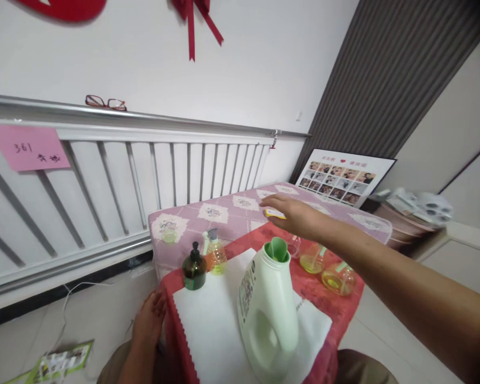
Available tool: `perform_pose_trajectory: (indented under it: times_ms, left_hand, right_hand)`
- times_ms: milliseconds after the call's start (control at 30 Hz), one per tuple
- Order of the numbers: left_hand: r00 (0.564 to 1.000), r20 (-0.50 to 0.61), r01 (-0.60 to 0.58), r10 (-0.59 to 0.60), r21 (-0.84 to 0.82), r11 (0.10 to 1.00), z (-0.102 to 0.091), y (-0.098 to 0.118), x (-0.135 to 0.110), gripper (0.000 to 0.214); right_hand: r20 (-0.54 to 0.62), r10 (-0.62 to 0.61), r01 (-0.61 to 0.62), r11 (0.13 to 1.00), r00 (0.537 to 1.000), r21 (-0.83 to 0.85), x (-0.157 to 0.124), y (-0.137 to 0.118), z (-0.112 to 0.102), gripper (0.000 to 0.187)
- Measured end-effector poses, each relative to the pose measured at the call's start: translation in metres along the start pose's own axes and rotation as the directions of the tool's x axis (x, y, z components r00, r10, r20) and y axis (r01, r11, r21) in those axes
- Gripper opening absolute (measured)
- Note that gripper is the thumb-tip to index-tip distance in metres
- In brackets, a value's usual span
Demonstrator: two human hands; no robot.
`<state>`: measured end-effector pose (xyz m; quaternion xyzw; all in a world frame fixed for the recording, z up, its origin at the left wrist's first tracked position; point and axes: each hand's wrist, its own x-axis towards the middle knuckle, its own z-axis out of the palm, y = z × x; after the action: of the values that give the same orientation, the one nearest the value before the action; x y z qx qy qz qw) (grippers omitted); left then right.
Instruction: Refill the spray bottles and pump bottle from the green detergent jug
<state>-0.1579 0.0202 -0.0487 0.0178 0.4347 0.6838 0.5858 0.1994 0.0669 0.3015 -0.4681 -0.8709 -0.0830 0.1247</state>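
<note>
Head view: right hand stretched out beyond the white jug, over a small yellow item.

Right grip open: fingers straight, palm down, the yellow item peeking out at the thumb side; contact cannot be told. The item lies past the jug, about where the red cloth meets a pink patterned cover. Left hand rests left of the jug at the desk edge, grip slack and open, holding nothing. Jug uncapped, green spout showing, standing on a white cloth. Behind-left of the jug: dark green pump bottle, then spray bottle of yellow liquid. Behind-right of the jug, under the right forearm: two flasks of yellow liquid.
</note>
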Motion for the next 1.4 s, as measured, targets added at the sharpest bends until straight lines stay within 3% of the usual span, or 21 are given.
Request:
perform_pose_trajectory:
  times_ms: [133, 267, 533, 667, 800, 1000, 1167, 1400]
  left_hand:
    - [0.999, 0.029, -0.033, 0.033, 0.028, 0.999, -0.001, -0.001, -0.005, 0.030]
    - [0.998, 0.027, -0.054, 0.052, 0.077, 0.996, 0.000, -0.004, -0.007, 0.030]
    - [0.989, -0.011, -0.142, 0.147, 0.194, 0.971, 0.007, -0.012, -0.010, 0.021]
    - [0.945, -0.096, -0.267, 0.313, 0.331, 0.905, 0.020, -0.002, 0.000, 0.041]
    - [0.901, -0.076, -0.344, 0.428, 0.477, 0.809, 0.041, 0.020, 0.029, 0.061]
    - [0.935, 0.015, -0.274, 0.355, 0.665, 0.695, 0.065, 0.042, 0.067, 0.052]
    - [0.968, 0.050, -0.201, 0.248, 0.746, 0.635, 0.071, 0.044, 0.069, 0.033]
    - [0.985, 0.132, -0.172, 0.111, 0.688, 0.705, 0.083, 0.048, 0.055, 0.018]
  right_hand:
    - [-0.187, 0.234, -0.213, 0.969, 0.954, 0.124, -0.046, 0.024, 0.007, 0.033]
    - [-0.197, 0.491, -0.425, 0.855, 0.849, 0.298, -0.088, 0.041, 0.032, 0.032]
    - [-0.083, 0.622, -0.449, 0.645, 0.779, 0.619, -0.129, 0.060, 0.114, 0.028]
    - [-0.093, 0.665, -0.460, 0.604, 0.741, 0.650, -0.141, 0.052, 0.156, 0.025]
    - [-0.040, 0.756, -0.517, 0.484, 0.653, 0.706, -0.160, 0.048, 0.198, 0.023]
    - [0.016, 0.851, -0.562, 0.332, 0.525, 0.757, -0.197, 0.056, 0.251, 0.037]
    - [0.026, 0.896, -0.586, 0.268, 0.444, 0.764, -0.212, 0.051, 0.273, 0.044]
    - [-0.059, 0.898, -0.601, 0.339, 0.436, 0.723, -0.212, 0.042, 0.277, 0.037]
